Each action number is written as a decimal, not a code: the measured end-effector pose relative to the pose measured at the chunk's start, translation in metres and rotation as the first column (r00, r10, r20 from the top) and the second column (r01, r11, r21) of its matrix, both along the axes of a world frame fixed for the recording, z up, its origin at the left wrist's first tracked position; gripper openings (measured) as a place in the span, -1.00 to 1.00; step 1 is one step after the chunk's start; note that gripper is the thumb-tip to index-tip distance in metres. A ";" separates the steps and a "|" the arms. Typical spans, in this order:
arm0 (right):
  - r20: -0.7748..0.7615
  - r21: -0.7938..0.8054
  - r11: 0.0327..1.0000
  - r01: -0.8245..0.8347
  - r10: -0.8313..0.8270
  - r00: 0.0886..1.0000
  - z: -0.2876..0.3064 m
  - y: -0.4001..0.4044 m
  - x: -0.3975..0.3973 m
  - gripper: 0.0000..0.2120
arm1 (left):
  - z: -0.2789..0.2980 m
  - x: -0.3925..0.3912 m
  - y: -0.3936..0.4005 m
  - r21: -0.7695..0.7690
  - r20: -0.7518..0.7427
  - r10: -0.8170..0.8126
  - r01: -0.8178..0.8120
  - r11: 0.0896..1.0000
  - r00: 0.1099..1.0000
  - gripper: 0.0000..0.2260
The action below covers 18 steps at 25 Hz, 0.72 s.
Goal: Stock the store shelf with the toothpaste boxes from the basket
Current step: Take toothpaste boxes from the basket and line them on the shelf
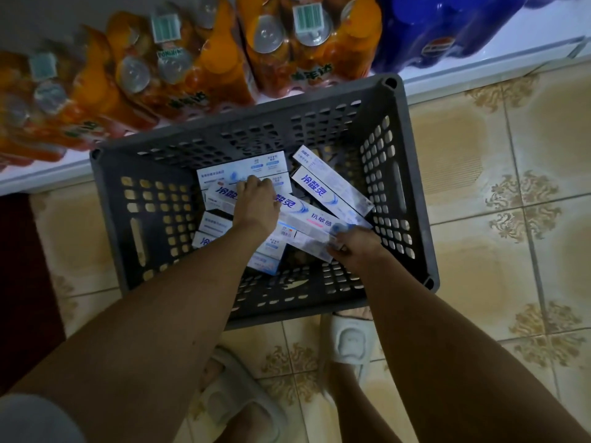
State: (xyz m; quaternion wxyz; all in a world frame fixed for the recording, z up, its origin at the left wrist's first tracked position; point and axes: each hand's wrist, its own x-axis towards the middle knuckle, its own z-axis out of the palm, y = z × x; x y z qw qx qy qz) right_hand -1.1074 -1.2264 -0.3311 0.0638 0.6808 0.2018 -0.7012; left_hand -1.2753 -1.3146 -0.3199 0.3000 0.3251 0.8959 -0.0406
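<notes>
A dark grey perforated basket (412, 174) stands on the tiled floor below me. Several white and blue toothpaste boxes lie jumbled in its bottom. My left hand (256, 203) reaches in with curled fingers and grips the top of one box (220, 195) near the middle. My right hand (351, 243) pinches the near end of a long box (310, 219) that lies diagonally across the pile. Two more boxes (332, 187) lie side by side at the right of the basket. No store shelf for the toothpaste is in view.
Shrink-wrapped packs of orange drink bottles (192, 65) and a blue pack (447, 33) stand on a low white ledge (479, 63) behind the basket. My feet in pale slippers (348, 340) stand just in front of it. A dark red mat (22, 282) lies at the left.
</notes>
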 end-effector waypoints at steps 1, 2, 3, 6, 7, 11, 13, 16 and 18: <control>-0.018 -0.042 0.998 -0.051 0.050 0.999 0.005 -0.001 0.001 -0.55 | 0.001 -0.004 0.000 -0.019 0.060 0.071 -0.070 0.997 0.996 -0.72; -0.046 -0.107 0.990 -0.090 0.086 0.995 0.013 -0.004 0.000 -0.56 | 0.004 -0.008 -0.001 -0.057 0.118 0.133 -0.127 0.990 0.984 -0.64; -0.068 -0.162 0.976 -0.148 0.138 0.988 0.020 -0.006 -0.001 -0.59 | 0.006 -0.012 -0.002 -0.113 0.161 0.164 -0.147 0.983 0.973 -0.56; -0.086 -0.182 0.882 -0.435 0.426 0.901 0.034 -0.011 -0.005 -0.67 | 0.013 -0.027 -0.013 -0.327 0.302 0.186 -0.082 0.941 0.935 -0.47; -0.099 -0.157 0.814 -0.559 0.550 0.829 0.038 -0.012 -0.008 -0.66 | 0.017 -0.030 -0.019 -0.378 0.351 0.173 -0.030 0.925 0.920 -0.48; -0.096 0.076 0.504 -0.860 0.862 0.497 0.047 -0.021 -0.015 -0.58 | 0.031 -0.020 -0.067 -0.467 0.435 0.233 -0.003 0.884 0.870 -0.68; -0.063 0.165 0.417 -0.894 0.909 0.413 0.049 -0.030 -0.015 -0.52 | 0.035 -0.004 -0.095 -0.528 0.493 0.339 -0.033 0.849 0.801 -0.60; -0.031 0.242 0.425 -0.872 0.902 0.430 0.055 -0.037 -0.014 -0.54 | 0.029 0.005 -0.126 -0.476 0.516 0.368 -0.098 0.874 0.773 -0.45; -0.029 0.244 0.454 -0.857 0.887 0.461 0.062 -0.033 -0.011 -0.56 | 0.008 0.002 -0.144 -0.423 0.554 0.365 -0.125 0.898 0.748 -0.44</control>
